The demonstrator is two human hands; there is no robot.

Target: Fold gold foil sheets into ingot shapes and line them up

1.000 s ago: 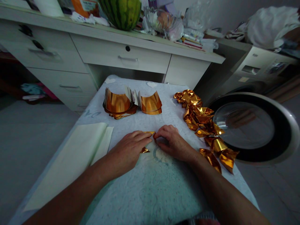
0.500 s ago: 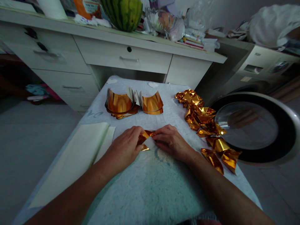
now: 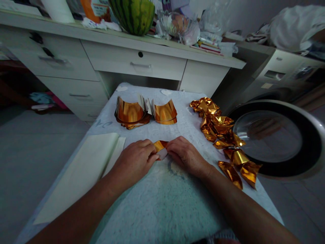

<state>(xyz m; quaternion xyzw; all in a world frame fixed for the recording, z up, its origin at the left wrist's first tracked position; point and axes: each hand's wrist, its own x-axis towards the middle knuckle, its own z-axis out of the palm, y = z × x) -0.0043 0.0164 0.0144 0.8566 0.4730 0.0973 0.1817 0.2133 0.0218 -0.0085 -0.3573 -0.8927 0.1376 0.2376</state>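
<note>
In the head view, both hands meet over a small piece of gold foil (image 3: 158, 145) near the middle of the tabletop (image 3: 157, 196). The left hand (image 3: 138, 156) is mostly closed, its fingers curled and its thumb drawn in beside them, gripping the left end of the foil. The right hand (image 3: 184, 152) is likewise nearly closed, its fingers bunched together and bent down onto the right end of the foil; the exact placing of its thumb is hidden. Between the hands the foil shows a bright gold fold along its far side and a pale underside toward the person.

Beyond the hands sit two stacks of curved foil sheets, the left stack (image 3: 130, 112) and the right stack (image 3: 165, 112) side by side, with their shiny gold faces toward the person. To the right, a row of folded foil pieces (image 3: 215, 127) runs along the edge of the tabletop, crowded together at the far end. To the left of the left hand lies a pale folded paper (image 3: 81, 169). A white cabinet (image 3: 162, 62) with drawers stands behind, carrying a watermelon (image 3: 134, 17), and a washing machine (image 3: 284, 64) is on the right with its round door (image 3: 266, 135) open.
</note>
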